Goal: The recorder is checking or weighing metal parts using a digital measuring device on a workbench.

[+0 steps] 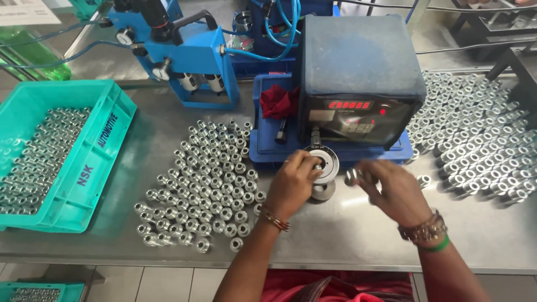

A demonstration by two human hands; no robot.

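My left hand (292, 183) rests its fingertips on a small metal part seated in the round steel fixture (326, 168) at the front of the dark gauge box (358, 72). Just to the fixture's right, my right hand (392, 190) pinches a small shiny metal bush (351, 177). The box has a red digit display on its sloped face. Several identical metal bushes (210, 179) stand in rows on the steel table to the left of my hands. A larger field of the same bushes (481, 140) covers the table at the right.
A teal plastic crate (84, 179) with several metal bushes stands at the left. A blue pneumatic unit (190, 56) with hoses sits behind the left rows, and a red cloth (278, 102) lies on the blue base. One loose bush (424, 180) lies beside my right hand.
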